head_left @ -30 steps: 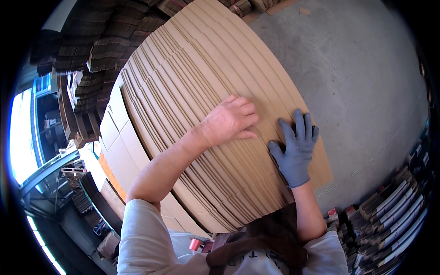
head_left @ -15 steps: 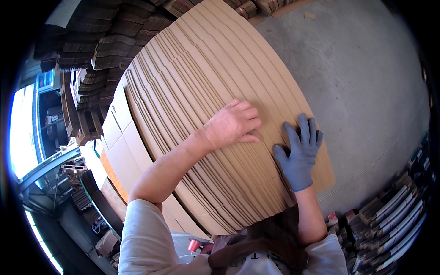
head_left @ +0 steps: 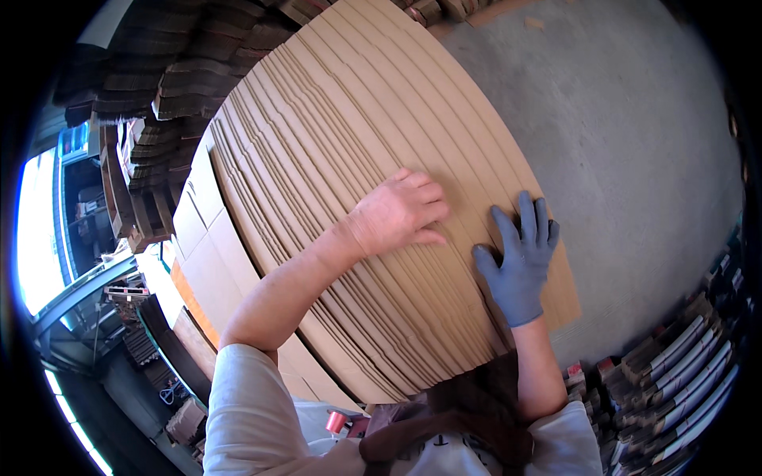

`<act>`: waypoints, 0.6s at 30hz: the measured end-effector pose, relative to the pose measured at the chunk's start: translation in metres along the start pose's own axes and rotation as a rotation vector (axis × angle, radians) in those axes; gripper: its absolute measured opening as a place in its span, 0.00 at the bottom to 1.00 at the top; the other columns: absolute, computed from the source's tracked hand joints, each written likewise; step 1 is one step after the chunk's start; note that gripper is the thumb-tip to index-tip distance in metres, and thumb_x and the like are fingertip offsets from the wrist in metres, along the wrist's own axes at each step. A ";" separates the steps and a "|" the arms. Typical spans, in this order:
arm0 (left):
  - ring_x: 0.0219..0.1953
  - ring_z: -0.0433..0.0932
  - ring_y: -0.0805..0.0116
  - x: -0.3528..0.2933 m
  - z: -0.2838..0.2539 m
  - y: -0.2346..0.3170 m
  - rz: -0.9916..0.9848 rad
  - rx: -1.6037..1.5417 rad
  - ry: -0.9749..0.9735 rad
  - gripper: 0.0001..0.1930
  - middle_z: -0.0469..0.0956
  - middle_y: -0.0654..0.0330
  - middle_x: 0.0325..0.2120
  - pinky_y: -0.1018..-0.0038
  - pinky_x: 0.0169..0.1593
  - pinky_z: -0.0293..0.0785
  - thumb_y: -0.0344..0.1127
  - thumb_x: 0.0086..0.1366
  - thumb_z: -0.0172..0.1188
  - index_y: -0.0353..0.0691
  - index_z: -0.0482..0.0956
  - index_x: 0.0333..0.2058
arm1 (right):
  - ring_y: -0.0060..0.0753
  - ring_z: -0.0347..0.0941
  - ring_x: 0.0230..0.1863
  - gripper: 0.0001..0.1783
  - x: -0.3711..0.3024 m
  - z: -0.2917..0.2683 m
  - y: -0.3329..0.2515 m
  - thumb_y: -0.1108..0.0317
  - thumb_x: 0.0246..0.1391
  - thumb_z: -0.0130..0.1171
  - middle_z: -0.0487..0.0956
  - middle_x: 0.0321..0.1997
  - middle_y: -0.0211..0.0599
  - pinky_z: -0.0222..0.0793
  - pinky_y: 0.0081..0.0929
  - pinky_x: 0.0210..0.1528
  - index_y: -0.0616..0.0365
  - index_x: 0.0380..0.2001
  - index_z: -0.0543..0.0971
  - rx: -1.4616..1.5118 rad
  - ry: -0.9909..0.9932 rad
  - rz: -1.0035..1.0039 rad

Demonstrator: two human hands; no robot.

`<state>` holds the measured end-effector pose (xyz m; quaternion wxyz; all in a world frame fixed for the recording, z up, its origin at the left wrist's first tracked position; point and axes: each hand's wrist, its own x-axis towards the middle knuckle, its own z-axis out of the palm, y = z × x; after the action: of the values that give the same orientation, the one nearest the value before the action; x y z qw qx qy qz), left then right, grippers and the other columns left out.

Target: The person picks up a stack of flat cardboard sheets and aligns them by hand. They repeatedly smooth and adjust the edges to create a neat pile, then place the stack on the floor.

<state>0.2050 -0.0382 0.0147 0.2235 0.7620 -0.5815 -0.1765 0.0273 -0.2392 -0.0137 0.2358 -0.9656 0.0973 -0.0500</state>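
Observation:
A wide fan of overlapping brown cardboard sheets (head_left: 381,119) lies in front of me, with its many edges running from the far side toward my body. Bare and curled, my left hand (head_left: 403,213) rests on the middle of the fan; its fingers bend inward, and whatever they may pinch is hidden beneath them. My right hand (head_left: 520,262), in a grey-blue glove, lies flat with fingers spread on the right-hand sheets, close to their outer edge. Paler cardboard sheets (head_left: 213,246) with crease lines show along the left side, beneath the fan.
Tall stacks of folded cardboard (head_left: 190,71) stand at the far left, by a wooden pallet (head_left: 119,190). More bundled stacks (head_left: 675,389) are at the lower right. Grey concrete floor (head_left: 627,159) stretches to the right. A red cup-like object (head_left: 336,421) sits near my body.
Both hands keep nearly the same pose and place on the sheets. The fan of sheets and the surroundings appear shifted slightly to the left.

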 end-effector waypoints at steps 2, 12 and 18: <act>0.45 0.74 0.58 0.000 0.001 0.001 0.001 -0.010 0.000 0.19 0.75 0.63 0.36 0.62 0.53 0.71 0.51 0.54 0.72 0.46 0.78 0.35 | 0.66 0.58 0.72 0.33 -0.001 -0.002 0.000 0.55 0.45 0.70 0.63 0.74 0.51 0.51 0.68 0.67 0.47 0.57 0.79 0.004 0.009 -0.001; 0.45 0.73 0.57 -0.001 0.002 0.004 -0.004 0.001 0.014 0.18 0.74 0.61 0.35 0.62 0.53 0.71 0.50 0.55 0.72 0.45 0.78 0.34 | 0.64 0.57 0.72 0.27 -0.005 -0.005 0.016 0.56 0.56 0.66 0.64 0.73 0.49 0.52 0.59 0.68 0.50 0.59 0.78 0.045 -0.004 -0.084; 0.45 0.73 0.58 -0.003 0.001 0.010 -0.009 0.036 0.028 0.18 0.73 0.61 0.35 0.64 0.52 0.71 0.49 0.55 0.72 0.45 0.76 0.34 | 0.65 0.56 0.72 0.35 -0.006 -0.010 0.001 0.51 0.51 0.70 0.64 0.73 0.51 0.50 0.63 0.68 0.51 0.61 0.75 0.047 -0.015 -0.040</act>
<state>0.1962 -0.0373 0.0195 0.2172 0.7709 -0.5779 -0.1564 0.0203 -0.2431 -0.0055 0.2579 -0.9619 0.0752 -0.0498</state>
